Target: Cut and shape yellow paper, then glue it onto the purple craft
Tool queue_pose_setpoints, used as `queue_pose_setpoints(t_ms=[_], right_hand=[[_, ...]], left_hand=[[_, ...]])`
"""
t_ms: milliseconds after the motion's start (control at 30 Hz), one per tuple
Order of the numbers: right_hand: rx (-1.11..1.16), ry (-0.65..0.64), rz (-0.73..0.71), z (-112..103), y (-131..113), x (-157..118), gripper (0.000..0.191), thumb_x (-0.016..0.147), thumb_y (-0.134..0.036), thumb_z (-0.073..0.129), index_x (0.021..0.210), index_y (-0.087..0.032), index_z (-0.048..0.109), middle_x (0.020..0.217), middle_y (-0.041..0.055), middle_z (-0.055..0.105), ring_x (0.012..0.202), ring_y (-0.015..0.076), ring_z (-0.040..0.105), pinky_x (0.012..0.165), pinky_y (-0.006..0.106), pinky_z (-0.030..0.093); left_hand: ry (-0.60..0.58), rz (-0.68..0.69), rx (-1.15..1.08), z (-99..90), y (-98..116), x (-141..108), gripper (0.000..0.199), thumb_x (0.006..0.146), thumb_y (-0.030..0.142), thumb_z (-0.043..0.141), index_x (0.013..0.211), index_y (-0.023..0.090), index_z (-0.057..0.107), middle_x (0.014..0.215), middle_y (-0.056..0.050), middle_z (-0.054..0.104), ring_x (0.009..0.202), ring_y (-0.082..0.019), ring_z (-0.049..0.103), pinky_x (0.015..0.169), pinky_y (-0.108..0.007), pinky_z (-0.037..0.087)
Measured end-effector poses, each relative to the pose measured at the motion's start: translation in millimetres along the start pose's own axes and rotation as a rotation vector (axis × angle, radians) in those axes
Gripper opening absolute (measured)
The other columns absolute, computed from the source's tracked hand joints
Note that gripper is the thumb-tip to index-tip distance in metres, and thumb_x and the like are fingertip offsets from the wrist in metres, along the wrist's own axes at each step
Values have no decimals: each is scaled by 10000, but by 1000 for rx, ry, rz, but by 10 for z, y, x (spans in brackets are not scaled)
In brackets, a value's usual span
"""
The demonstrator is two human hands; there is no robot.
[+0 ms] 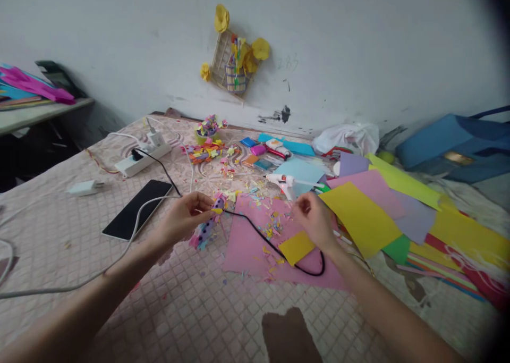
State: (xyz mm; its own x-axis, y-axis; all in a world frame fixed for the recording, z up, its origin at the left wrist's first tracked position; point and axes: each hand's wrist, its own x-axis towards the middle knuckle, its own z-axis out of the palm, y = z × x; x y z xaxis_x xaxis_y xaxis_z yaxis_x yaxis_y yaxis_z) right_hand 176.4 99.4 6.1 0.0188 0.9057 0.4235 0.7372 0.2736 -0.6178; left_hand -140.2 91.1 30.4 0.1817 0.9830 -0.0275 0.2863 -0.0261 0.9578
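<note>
My left hand (191, 210) is closed, its fingertips pinching a small yellow paper piece (217, 210) over a purple dotted strip with colourful paper bits (206, 230). My right hand (313, 214) is closed near the white glue gun (287, 184), fingers curled; what they hold, if anything, is too small to tell. Beneath and between the hands lies a pink sheet (247, 251) strewn with paper scraps. A yellow paper piece (297, 247) rests on it beside my right wrist, and a black cable (263, 236) runs across it.
A black phone (137, 210), white cables and a power strip (143, 160) lie left. Behind are a small bowl of paper flowers (207, 135) and loose cutouts (204, 151). Coloured sheets (360, 217), a plastic bag (348, 138) and a blue bag (454, 148) are right.
</note>
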Motion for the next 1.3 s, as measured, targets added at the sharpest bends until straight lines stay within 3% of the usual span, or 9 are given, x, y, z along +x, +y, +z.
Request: queue_pose_setpoints(t_ms=[100,200,333,467,667,800,1033,1167,1300], right_hand=[[-100,71,7,-31,250,127,346,740,-379,587,982,-140,523,862,96,574,737,206,548,668,323,443],[-172,-68,-38,40,326,316,360,726,-382,591,980,-128,570,873,116,619,773,229,566,699,332,436],[-179,-167,-47,179,278,489,245,705,-367,607,789,-138,632,708,88,648,653,218,575,594,288,400],[-175,-169,-5,244,225,509,255,732,-374,573,665,-134,630,598,79,629,551,195,557,518,268,356],[-103,-77,28,149,157,472,357,789,-423,508,900,-112,645,764,92,665,675,214,584,589,276,404],[-36,-99,30,41,110,431,392,791,-463,493,858,-108,646,695,57,645,623,194,565,562,274,421],[163,-298,-118,-202,-228,232,284,787,-419,532,883,-167,624,758,29,637,677,191,566,605,277,450],[163,-465,-195,-280,-410,89,207,791,-399,535,818,-202,591,654,6,594,594,177,541,542,267,442],[207,-576,-249,-289,-496,-1,152,795,-366,544,829,-220,575,734,14,624,662,183,569,625,281,464]], left_hand=[[-9,-1,36,-9,39,-59,236,704,310,661,867,169,565,804,-18,613,723,-132,605,654,-259,485],[7,7,95,-17,89,-126,231,723,317,641,882,168,566,828,-31,620,749,-145,604,682,-284,493],[59,53,162,-58,100,-208,218,727,312,634,880,171,569,816,-31,622,722,-148,602,654,-292,500],[85,102,209,-87,79,-285,210,728,309,635,878,175,572,806,-33,624,712,-156,610,622,-288,506],[152,229,375,-9,116,-377,149,766,259,599,893,189,565,826,-24,626,756,-158,604,679,-297,496],[245,367,525,64,108,-409,204,766,210,606,955,202,530,797,2,632,736,-146,599,680,-285,475],[194,738,656,83,50,-412,179,780,127,588,921,213,517,840,-9,621,823,-147,596,734,-291,477],[173,828,645,80,70,-401,237,772,89,585,962,210,513,837,-19,623,804,-145,593,711,-290,488],[141,881,657,89,82,-391,259,768,80,590,975,208,503,848,-22,630,811,-149,589,715,-304,485]])
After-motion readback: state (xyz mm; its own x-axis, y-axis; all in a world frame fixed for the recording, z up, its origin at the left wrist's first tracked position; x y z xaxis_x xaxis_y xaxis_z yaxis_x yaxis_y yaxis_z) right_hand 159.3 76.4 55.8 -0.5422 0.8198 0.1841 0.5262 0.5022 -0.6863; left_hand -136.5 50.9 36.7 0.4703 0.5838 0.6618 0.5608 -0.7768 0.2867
